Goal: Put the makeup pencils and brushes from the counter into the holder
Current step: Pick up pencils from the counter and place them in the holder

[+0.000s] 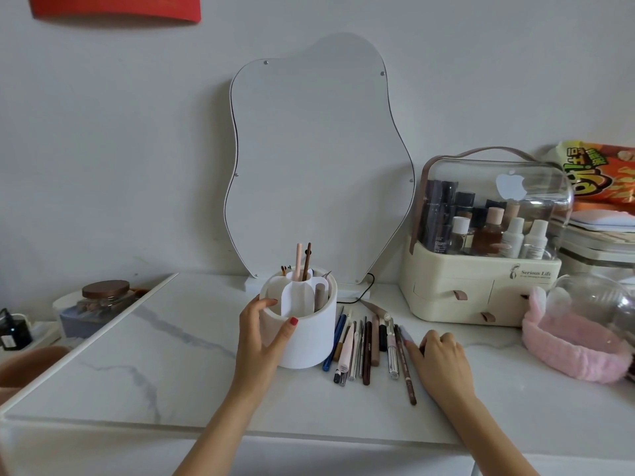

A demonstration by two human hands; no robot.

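A white round holder [309,338] with inner compartments stands mid-counter. A pink stick, a brown brush handle and a few other tools stick up from it. My left hand [263,333] grips its left wall, thumb on the front and fingers over the rim. Right of the holder lie several makeup pencils and brushes [366,348] side by side, among them a blue pencil [335,341], a pink pen [347,350] and a long brown pencil [405,367]. My right hand [438,360] rests on the counter beside that brown pencil, fingertips touching the outermost items, holding nothing.
A wavy mirror [316,159] leans on the wall behind the holder. A cream cosmetics case [481,286] with a clear lid stands at the right, with a pink fluffy headband [574,348] in front of it. A lidded jar [103,297] sits at the left.
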